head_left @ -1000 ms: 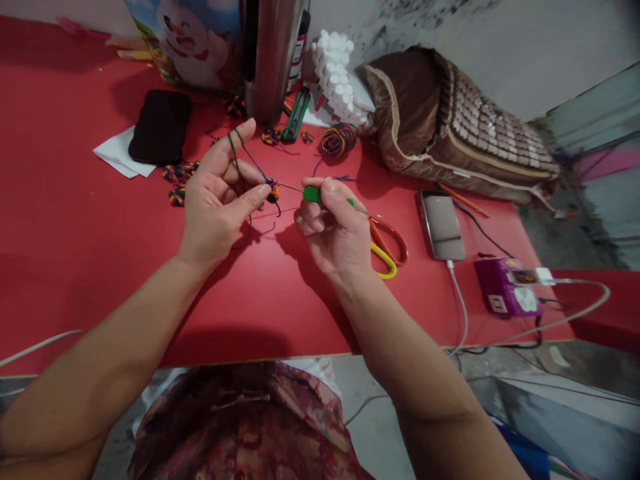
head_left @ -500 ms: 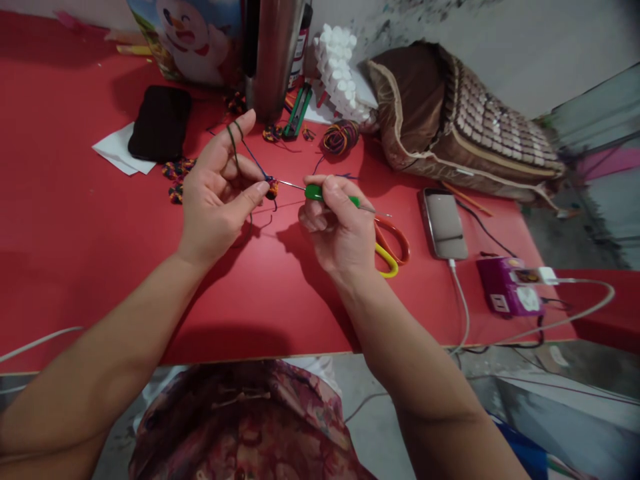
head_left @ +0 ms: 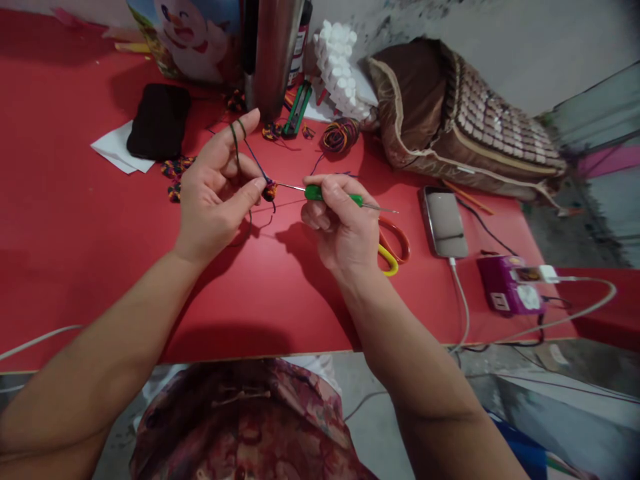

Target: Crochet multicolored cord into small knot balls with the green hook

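Observation:
My left hand (head_left: 215, 197) pinches a small multicoloured crochet piece (head_left: 271, 191) between thumb and middle finger. Dark yarn (head_left: 235, 133) loops over its raised index finger and runs down to the piece. My right hand (head_left: 343, 227) is closed round a green-handled crochet hook (head_left: 327, 195), whose metal tip points left into the piece. Both hands hover just above the red table (head_left: 75, 227).
Orange-and-yellow scissors (head_left: 393, 250) lie under my right hand. A phone (head_left: 444, 222) on a cable, a purple power strip (head_left: 510, 293), a brown sequined bag (head_left: 465, 127), a yarn ball (head_left: 339, 137), finished crochet bits (head_left: 175, 177), a black pouch (head_left: 159, 120) and a steel flask (head_left: 273, 53) surround the hands.
The hook handle has tilted flatter, its rear end now sticking out to the right past my fingers. My left hand barely shifted, and the view moved slightly.

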`<state>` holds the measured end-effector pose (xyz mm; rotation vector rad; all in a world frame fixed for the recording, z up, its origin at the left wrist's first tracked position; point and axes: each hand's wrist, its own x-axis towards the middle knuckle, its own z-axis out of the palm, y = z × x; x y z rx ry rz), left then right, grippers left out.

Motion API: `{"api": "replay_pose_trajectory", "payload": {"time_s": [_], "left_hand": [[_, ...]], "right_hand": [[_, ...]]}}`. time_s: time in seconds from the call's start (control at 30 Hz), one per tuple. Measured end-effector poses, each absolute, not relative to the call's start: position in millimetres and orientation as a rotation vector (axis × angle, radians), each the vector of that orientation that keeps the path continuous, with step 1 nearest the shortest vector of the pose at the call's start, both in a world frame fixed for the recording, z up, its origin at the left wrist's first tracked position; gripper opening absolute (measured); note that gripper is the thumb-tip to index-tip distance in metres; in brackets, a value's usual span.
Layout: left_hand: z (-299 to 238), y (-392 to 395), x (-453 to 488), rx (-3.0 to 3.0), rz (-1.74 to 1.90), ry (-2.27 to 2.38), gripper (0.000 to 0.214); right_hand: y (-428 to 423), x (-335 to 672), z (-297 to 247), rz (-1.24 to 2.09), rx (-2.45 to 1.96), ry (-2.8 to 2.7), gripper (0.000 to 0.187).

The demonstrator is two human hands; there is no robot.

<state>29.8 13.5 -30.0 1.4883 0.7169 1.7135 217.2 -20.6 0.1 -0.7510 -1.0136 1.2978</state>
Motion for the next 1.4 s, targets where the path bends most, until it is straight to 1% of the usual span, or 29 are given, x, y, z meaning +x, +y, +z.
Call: {"api": "replay_pose_trajectory", "payload": {"time_s": [0.13, 0.23, 0.4, 0.6, 0.73, 0.8, 1.0, 1.13, 1.23, 1.4], "left_hand": [[-29.3, 14.8, 29.4, 1.514, 1.764, 0.496, 0.061], [-27.2, 14.1, 29.4, 1.442, 1.687, 0.602, 0.056], [-32.7, 17.9, 31.2, 1.406, 1.698, 0.501, 0.057], [-36.0, 17.2, 35.4, 1.359, 1.662, 0.560, 0.057], [-40.4, 15.3, 38.8, 1.387, 1.650, 0.439, 0.067], [-41.6, 13.8, 39.8, 1.372, 1.599, 0.540, 0.065], [-37.1, 7.6, 37.0, 1.363, 1.567, 0.629, 0.076], [-38.1, 6.9, 39.5, 1.380, 1.572, 0.632, 0.077], [-42.4, 10.7, 42.5, 1.390, 1.638, 0.549, 0.078], [-48.3, 17.2, 40.4, 1.388, 1.617, 0.488, 0.081]], "right_hand": [[-20.5, 216.5, 1.3, 1.303, -0.737, -1.001, 0.020], [-20.2, 216.4, 2.8, 1.335, -0.725, -0.969, 0.017], [-19.6, 216.9, 3.3, 1.383, -0.766, -0.949, 0.020], [-18.3, 214.9, 2.1, 1.448, -0.774, -0.908, 0.024], [-18.9, 212.0, -0.2, 1.490, -0.773, -0.889, 0.027], [-19.6, 210.2, -0.8, 1.494, -0.779, -0.891, 0.029], [-20.7, 203.1, 0.1, 1.493, -0.764, -0.869, 0.033], [-22.5, 197.4, 0.1, 1.481, -0.776, -0.862, 0.036], [-23.9, 196.2, -0.5, 1.454, -0.764, -0.873, 0.035], [-24.0, 198.8, -1.1, 1.458, -0.711, -0.885, 0.029]]}}
